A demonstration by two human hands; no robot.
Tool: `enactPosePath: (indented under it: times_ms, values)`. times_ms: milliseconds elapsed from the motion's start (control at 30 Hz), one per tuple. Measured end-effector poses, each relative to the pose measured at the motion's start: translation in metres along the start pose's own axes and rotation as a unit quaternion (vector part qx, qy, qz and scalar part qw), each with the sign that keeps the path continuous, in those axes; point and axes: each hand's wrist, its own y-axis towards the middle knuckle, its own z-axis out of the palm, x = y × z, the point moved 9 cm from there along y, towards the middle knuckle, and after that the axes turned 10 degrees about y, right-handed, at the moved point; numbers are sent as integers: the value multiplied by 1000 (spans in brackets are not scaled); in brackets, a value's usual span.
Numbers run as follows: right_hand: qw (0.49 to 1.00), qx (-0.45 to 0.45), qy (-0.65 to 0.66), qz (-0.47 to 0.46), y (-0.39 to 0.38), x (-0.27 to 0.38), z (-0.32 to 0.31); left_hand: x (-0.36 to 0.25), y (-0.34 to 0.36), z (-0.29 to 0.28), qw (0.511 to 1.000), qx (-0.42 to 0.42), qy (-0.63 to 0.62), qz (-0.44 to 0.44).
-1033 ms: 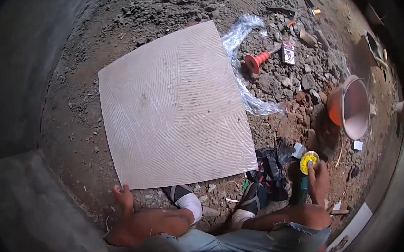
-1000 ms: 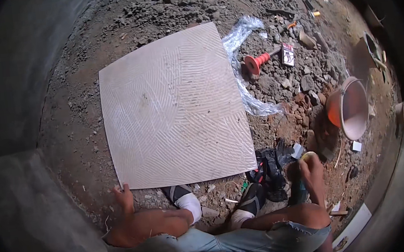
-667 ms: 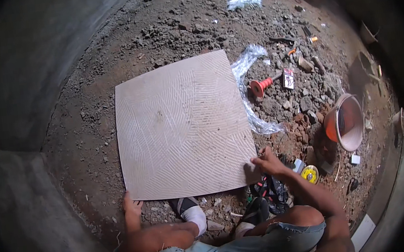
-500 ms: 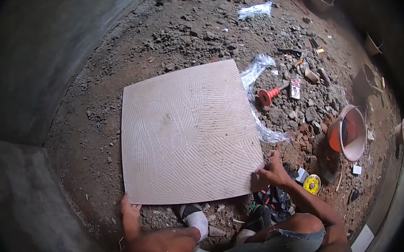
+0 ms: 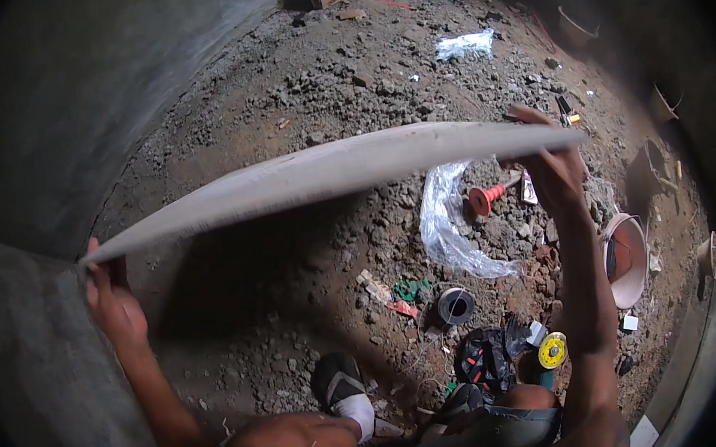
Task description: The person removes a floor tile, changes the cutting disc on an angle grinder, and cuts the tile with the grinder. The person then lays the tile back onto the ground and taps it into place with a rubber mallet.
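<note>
A large pale tile is held up off the ground, seen nearly edge-on and slightly blurred. My left hand grips its left end, close to the grey wall. At the right end, my right hand is closed round the edge, with the thumb below and fingers over the top. The tile's shadow falls on the dirt beneath it. Below the tile lie a dark spool, a tangle of green string and a long strip of clear plastic wrap.
Rubble covers the ground. To the right are a chisel with a red hand guard, a bucket on its side and a grinder with a yellow disc. A black plastic bag lies near my feet. Concrete wall rises at the left.
The tile has been lifted and tipped from showing its ridged face to nearly edge-on. Both hands have risen with it, and the spool and string beneath have come into view.
</note>
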Motion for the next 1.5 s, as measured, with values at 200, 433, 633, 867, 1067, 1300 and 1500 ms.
enactPosePath:
  times_ms: [200,433,633,867,1067,1300,1500]
  values:
    - [935,-140,-225,-234,117,-21,-11,72,151,22,984,-156,82,0]
    - [983,-123,-57,-122,163,-98,15,139,157,119,977,-20,191,89]
    - [974,-55,-180,-125,158,-6,23,44,148,100,975,-61,202,70]
    - [934,-157,-305,-104,91,35,33,-30,123,79,969,-119,215,-40]
    - [944,-129,-304,18,19,-83,7,87,82,82,902,-8,408,-141]
    - [903,-108,-348,227,-35,-209,-33,249,20,82,849,22,435,-300]
    - [850,-121,-433,273,-48,-250,-59,307,-4,105,797,92,475,-361]
